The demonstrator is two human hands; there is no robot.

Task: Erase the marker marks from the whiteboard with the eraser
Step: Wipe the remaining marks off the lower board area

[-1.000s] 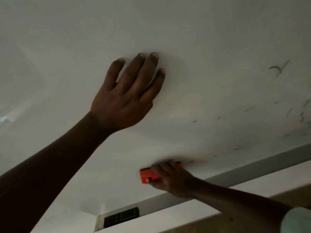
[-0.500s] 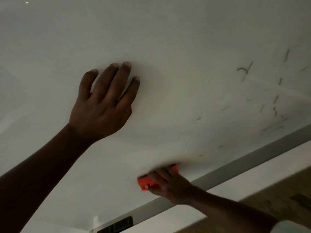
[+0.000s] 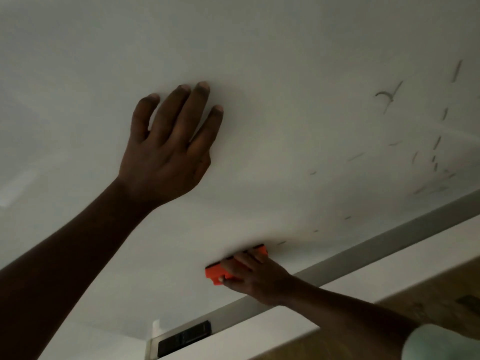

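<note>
The wide white glossy whiteboard [image 3: 285,61] fills most of the view. The left hand [image 3: 166,152] lies flat against its middle, the four fingers [image 3: 197,107] straight and slightly spread, their tips touching the surface and holding nothing; the thumb is hidden behind the palm. Close to the whiteboard's lower edge, the right hand [image 3: 254,276] grips a small orange plastic block eraser [image 3: 215,274], its fingers [image 3: 246,258] curled over the eraser's top and the thumb tip pressed on its near face. The eraser's dark underside sits against the board. Its left end sticks out past the fingers. Scattered thin dark marker marks [image 3: 387,97] stand toward the right edge of the whiteboard, a hooked stroke highest and short dashes trailing down toward the lower edge, the nearest dash just beside the eraser's right end. A grey metal ledge [image 3: 389,242] runs along the lower edge, and a flat black rectangular object [image 3: 184,339] rests at its left end. A pale sleeve [image 3: 441,344] covers the right upper arm.
</note>
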